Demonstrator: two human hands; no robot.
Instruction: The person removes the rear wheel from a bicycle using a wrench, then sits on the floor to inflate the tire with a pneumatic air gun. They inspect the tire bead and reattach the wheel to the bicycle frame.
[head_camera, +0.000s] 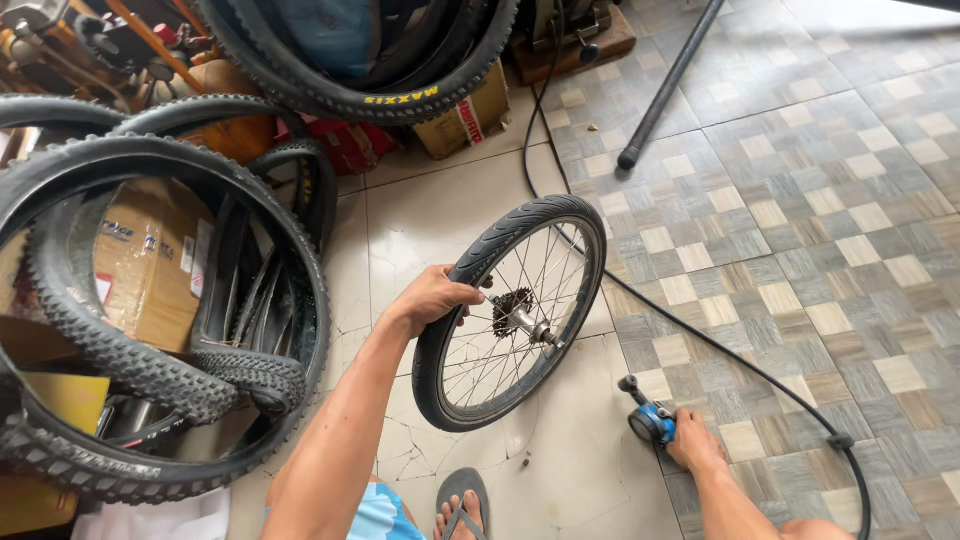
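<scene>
My left hand (437, 296) grips the tyre of a small spoked bicycle wheel (480, 385), which stands upright on the floor with its sprocket and axle (520, 318) facing the camera. My right hand (694, 443) rests low on the floor, closed around a blue air inflator tool (651, 419). A black hose (760, 375) runs from that tool across the tiles. The wheel stands about a hand's width left of the inflator.
A pile of knobbly black tyres (150, 370) and cardboard boxes (150, 260) fills the left side. More tyres (400, 100) lean at the top. A black pole (665, 85) slants across the patterned tiles. My sandalled foot (462, 510) is at the bottom edge.
</scene>
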